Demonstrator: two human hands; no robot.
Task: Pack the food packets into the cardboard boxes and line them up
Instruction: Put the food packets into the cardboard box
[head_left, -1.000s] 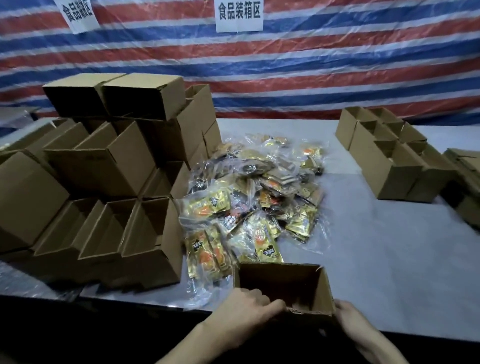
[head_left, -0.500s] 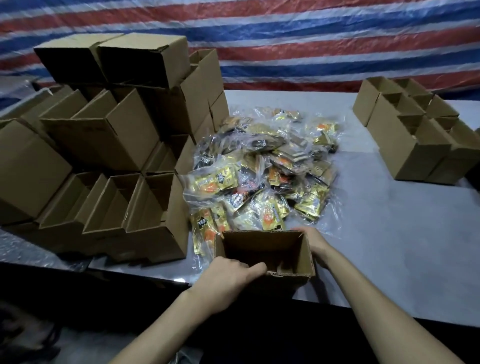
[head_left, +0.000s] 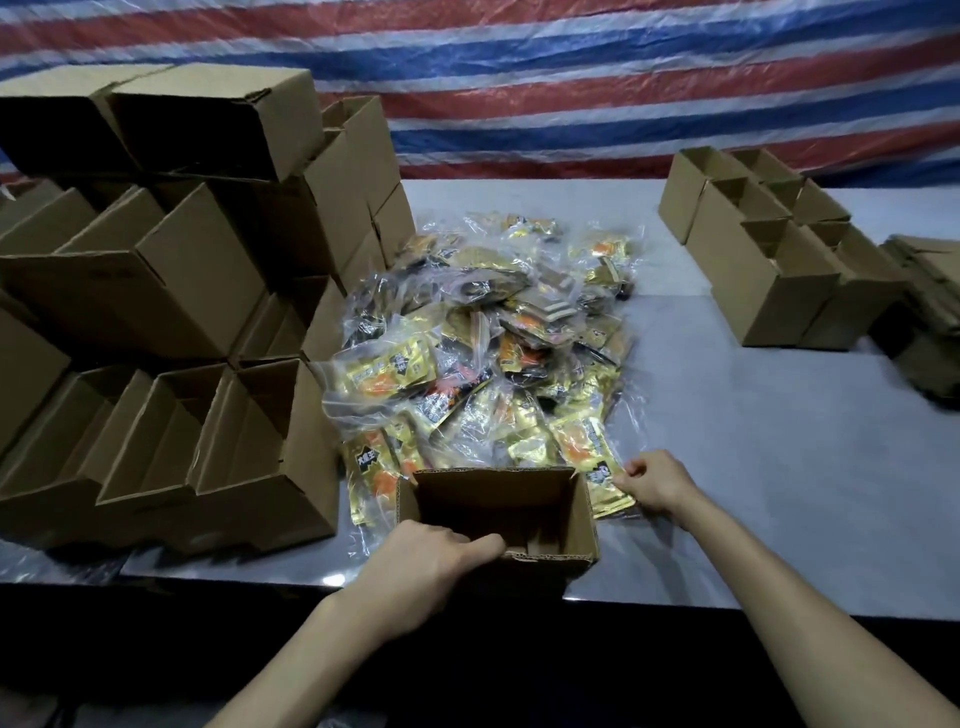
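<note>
- Striped red, white and blue tarpaulin (head_left: 571, 78) forms the backdrop behind a grey table (head_left: 769, 467) that spans the full width of the view.
- Open cardboard box (head_left: 493, 493): upright at the near edge of the table, centre of the view, opening facing up. Its far wall touches the near edge of the packet pile.
- Left hand (head_left: 415, 566): grips the near-left corner of the open cardboard box. The fingers are curled over the top edge of the near wall, with one finger lying along the rim.
- Right hand (head_left: 657, 480): positioned just right of the box, low over the table. Thumb and fingertips pinch the right edge of a gold packet (head_left: 587, 452).
- Gold packet: lies at the near-right edge of the pile, beside the right wall of the box. It bears an orange picture and a black label. Whether it is lifted clear of the table cannot be determined.
- Food packet pile (head_left: 483, 338): a loose heap of clear-wrapped gold, orange and black packets in the middle of the table, between the two groups of boxes.
- Left box stack (head_left: 156, 291): many open boxes stacked several layers high, some upright and some on their sides, touching the left side of the pile.
- Right box row (head_left: 753, 275): upright open boxes set side by side in two lines, well apart from the pile.
- Flat cardboard (head_left: 924, 291): a stack at the far right, just beside the right box row.
</note>
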